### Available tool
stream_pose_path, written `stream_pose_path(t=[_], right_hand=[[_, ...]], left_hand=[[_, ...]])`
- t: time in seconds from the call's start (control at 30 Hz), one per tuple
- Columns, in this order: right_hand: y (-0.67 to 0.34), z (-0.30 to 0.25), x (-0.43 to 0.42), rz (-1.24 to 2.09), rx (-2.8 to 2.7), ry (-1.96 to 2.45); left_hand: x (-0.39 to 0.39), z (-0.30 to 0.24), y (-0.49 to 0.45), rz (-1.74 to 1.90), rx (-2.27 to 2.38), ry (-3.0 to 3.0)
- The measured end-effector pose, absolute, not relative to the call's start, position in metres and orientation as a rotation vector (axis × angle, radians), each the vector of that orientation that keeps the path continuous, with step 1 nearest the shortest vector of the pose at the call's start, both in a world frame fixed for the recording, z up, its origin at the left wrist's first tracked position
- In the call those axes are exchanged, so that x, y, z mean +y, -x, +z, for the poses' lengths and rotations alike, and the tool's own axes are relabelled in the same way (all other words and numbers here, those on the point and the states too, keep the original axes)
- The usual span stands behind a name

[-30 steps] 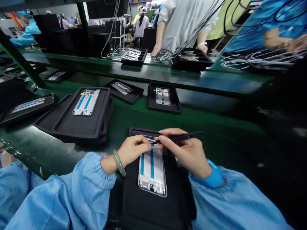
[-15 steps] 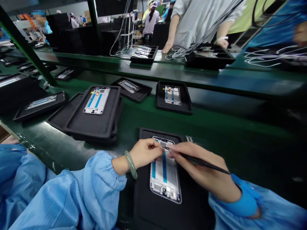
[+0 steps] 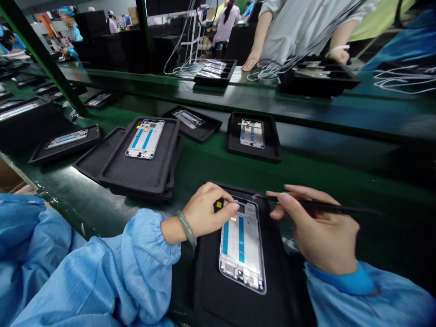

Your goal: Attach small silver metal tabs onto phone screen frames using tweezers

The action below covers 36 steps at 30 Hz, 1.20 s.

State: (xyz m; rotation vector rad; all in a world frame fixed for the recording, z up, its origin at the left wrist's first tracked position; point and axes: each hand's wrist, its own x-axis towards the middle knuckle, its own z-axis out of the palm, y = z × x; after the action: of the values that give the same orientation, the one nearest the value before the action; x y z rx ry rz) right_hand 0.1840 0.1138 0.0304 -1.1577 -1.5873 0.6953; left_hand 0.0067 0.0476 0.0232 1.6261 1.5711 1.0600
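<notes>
Our right hand (image 3: pixel 320 231) pinches slim black tweezers (image 3: pixel 323 207) between thumb and fingers, their tips reaching left to the top right corner of a phone frame (image 3: pixel 241 245). Our left hand (image 3: pixel 209 211), with a jade bangle (image 3: pixel 186 228) at the wrist, curls its fingers together at the frame's top left corner, just beside a small black piece with a yellow square (image 3: pixel 218 205); we cannot tell whether they grip it. The frame lies flat in a black tray (image 3: pixel 208 290) on a green conveyor belt (image 3: pixel 204 170). Ahead of us, more frames (image 3: pixel 145 138) lie in black trays (image 3: pixel 136 181). Across the belt, a co-worker's hand (image 3: pixel 250 63) rests on the bench near a tray of cabled parts (image 3: pixel 214 72).
</notes>
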Motion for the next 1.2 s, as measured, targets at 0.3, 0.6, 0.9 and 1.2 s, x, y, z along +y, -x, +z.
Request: stream_pose_path(t=[0.3, 0.6, 0.9, 1.2], right_hand=[[-0.177, 0.017, 0.111, 1.106, -1.66, 1.125], [-0.163, 0.017, 0.11, 1.352, -1.446, 1.02], [-0.17, 0.013, 0.097, 1.559, -1.388, 0.962], [-0.173, 0.011, 0.098, 1.706, -1.488, 0.948]], left_hand=[[0.04, -0.003, -0.003, 0.783, 1.776, -1.946], [0.022, -0.013, 0.004, 0.773, 1.732, -2.066], [0.003, 0.001, 0.007, 0.544, 1.704, -2.362], [0.008, 0.002, 0.016, 0.415, 1.512, -2.427]])
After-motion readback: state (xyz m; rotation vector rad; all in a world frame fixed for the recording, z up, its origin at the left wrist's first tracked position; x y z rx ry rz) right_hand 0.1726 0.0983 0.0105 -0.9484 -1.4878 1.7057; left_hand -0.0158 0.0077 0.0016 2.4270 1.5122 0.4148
